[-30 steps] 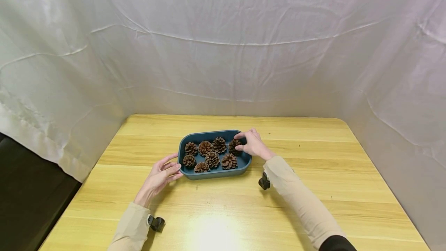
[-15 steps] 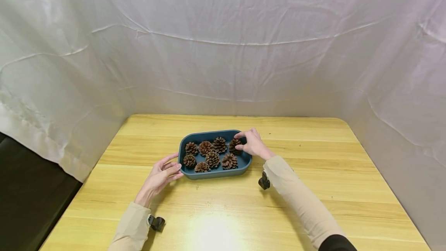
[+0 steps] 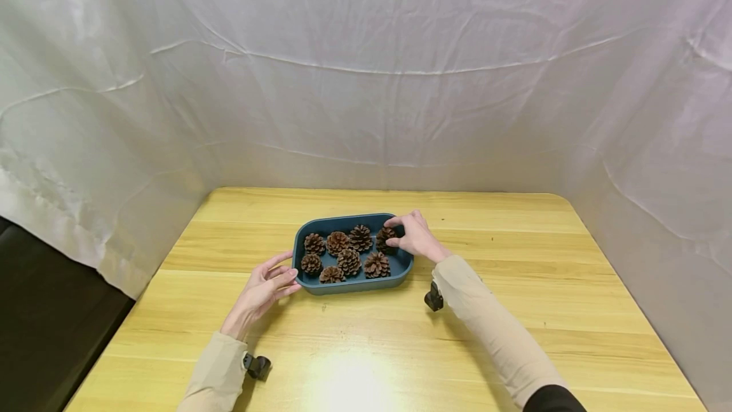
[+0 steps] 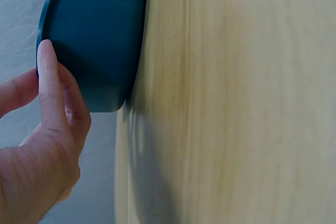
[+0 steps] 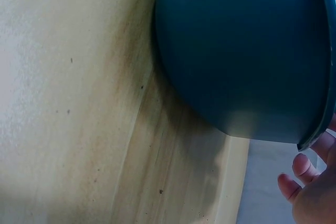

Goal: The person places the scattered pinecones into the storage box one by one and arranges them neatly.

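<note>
A dark blue, round-cornered box (image 3: 352,286) stands on the table with several brown pine cones in it. My left hand (image 3: 262,291) holds its left end, the thumb at the rim and the other fingers against the outer wall. The left wrist view shows this hand (image 4: 47,145) at the box's end wall (image 4: 100,35). Over the right end reaches my right hand (image 3: 419,237), pinching a pine cone (image 3: 384,240) between thumb and fingers. In the right wrist view, the box wall (image 5: 241,61) hides that pine cone, and only part of the right hand (image 5: 317,192) shows at the rim.
The wooden table (image 3: 486,336) extends around the box. White cloth (image 3: 366,113) hangs behind it and along both sides. A dark surface (image 3: 46,316) lies beyond the left edge. Small black cameras are strapped to both wrists.
</note>
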A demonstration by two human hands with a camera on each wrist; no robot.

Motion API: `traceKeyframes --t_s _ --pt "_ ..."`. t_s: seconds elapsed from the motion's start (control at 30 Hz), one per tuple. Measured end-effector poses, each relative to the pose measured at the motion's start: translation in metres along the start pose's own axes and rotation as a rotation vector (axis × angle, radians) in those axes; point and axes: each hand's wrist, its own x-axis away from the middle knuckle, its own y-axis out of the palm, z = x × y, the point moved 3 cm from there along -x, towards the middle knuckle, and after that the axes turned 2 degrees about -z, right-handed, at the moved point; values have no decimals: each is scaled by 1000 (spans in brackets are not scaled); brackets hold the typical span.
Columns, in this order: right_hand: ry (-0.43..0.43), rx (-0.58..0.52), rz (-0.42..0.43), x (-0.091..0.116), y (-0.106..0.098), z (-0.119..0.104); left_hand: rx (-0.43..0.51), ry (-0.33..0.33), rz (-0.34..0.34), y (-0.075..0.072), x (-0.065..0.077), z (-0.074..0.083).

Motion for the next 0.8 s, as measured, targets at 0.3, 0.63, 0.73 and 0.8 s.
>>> traceKeyframes --t_s 0.3,0.63,0.73,0.8 --pt "1 -7 -3 1 -1 -1 13 0 -1 0 0 0" --pt "-14 -18 7 1 -2 0 0 -6 9 -1 0 0" --pt "-20 -32 16 1 -2 1 0 -7 9 -1 0 0" --pt "-21 -47 22 2 -2 2 1 -7 8 -1 0 0"
